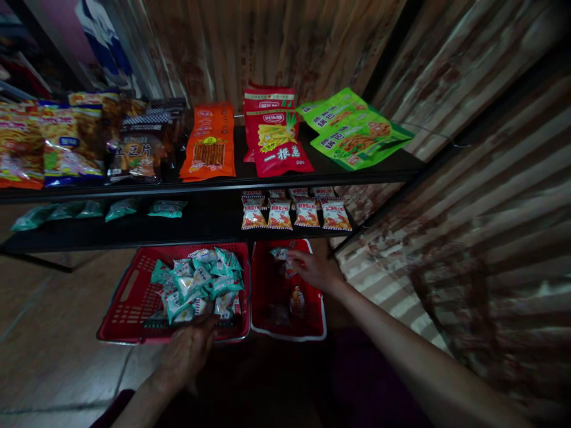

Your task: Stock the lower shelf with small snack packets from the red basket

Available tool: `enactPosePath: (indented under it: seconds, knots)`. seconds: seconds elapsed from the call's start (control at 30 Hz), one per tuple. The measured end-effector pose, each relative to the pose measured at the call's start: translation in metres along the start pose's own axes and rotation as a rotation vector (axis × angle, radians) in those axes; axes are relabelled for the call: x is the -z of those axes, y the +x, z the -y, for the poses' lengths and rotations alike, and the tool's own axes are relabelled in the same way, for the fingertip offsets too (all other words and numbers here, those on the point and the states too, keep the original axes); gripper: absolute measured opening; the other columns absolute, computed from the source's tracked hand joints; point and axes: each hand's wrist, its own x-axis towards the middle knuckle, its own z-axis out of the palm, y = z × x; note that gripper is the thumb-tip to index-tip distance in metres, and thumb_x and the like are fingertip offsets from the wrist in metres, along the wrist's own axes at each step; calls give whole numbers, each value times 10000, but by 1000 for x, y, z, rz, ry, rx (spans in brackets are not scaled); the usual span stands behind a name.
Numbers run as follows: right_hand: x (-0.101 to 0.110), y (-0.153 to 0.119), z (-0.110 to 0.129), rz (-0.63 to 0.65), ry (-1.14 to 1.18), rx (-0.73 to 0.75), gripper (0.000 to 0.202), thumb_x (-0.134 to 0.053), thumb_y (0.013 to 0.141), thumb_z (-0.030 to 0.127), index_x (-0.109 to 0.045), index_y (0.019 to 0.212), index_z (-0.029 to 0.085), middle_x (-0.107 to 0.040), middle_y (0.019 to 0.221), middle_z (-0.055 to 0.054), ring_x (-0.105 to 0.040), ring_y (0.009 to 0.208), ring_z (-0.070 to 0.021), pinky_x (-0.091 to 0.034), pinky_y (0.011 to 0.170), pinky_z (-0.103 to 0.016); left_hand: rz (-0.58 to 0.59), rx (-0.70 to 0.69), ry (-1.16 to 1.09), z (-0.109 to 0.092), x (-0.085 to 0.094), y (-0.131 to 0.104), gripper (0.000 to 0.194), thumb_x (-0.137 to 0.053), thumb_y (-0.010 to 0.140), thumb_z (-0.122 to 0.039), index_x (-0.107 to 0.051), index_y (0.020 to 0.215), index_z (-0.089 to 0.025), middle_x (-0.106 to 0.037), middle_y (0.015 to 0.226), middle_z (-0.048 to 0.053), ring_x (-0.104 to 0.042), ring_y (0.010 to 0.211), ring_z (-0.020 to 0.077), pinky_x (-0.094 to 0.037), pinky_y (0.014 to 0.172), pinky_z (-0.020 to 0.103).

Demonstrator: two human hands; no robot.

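Note:
My right hand (pixel 314 270) reaches into the narrow red basket (pixel 263 315). Its thumb and fingers are closed at the edge of a small teal-and-white snack packet (pixel 279 254) near the far wall. An orange-and-white snack packet (pixel 297 300) lies lower in that basket, partly in shadow. At the near rim of the wider red basket (pixel 129 291) is my left hand (pixel 191 345), its fingers curled and somewhat blurred; whatever they may hold is hidden. Many teal-and-white snack packets (pixel 191 282) are heaped in this wider basket.
Over both baskets is a black lower shelf (pixel 209 229) with teal packets (pixel 167 208) on the left and rows of white-and-red packets (pixel 279 214) on the right. The upper shelf (pixel 173 185) carries larger snack bags. A corrugated wall (pixel 468 208) stands close on the right.

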Motion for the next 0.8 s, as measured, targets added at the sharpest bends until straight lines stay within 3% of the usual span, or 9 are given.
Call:
enactPosePath:
  seconds: [0.2,0.33,0.5,0.63,0.8]
  knots:
    - [-10,11,-3,61,-89,-27,263,-452,847,236,-652,1018,217,-722,928,-41,-675,837,-192,-512,732,-311,-9,6,18,15,-7,23,371,-379,895,-208,-584,1204,-202,-606,1250,78,-546,1174,182,-423,995,314]
    - [-13,16,-11,70,-83,-38,291,-455,854,232,-629,1086,251,-703,1056,-34,-663,942,-190,-512,809,-319,-16,-44,1,12,3,33,389,-381,893,-221,-560,1237,-185,-601,1253,90,-560,1148,198,-433,976,332]
    - [-13,11,-10,109,-81,-25,317,-445,864,244,-612,1132,218,-688,1097,-65,-658,969,-203,-507,840,-343,18,-2,14,4,11,34,406,-379,882,-198,-546,1252,-176,-616,1224,96,-579,1112,211,-450,935,330]
    - [-4,-5,-14,120,-58,-6,322,-462,855,251,-607,1140,208,-718,998,-71,-680,889,-212,-528,770,-345,10,-5,57,-10,8,27,411,-364,883,-194,-541,1254,-177,-603,1246,98,-570,1124,206,-439,941,321]
    - [7,-15,-29,84,2,16,308,-445,855,212,-621,1107,222,-736,848,-51,-694,806,-199,-532,744,-325,78,-80,61,-48,21,16,366,-414,860,-224,-589,1180,-190,-637,1171,106,-597,1067,227,-441,919,349]
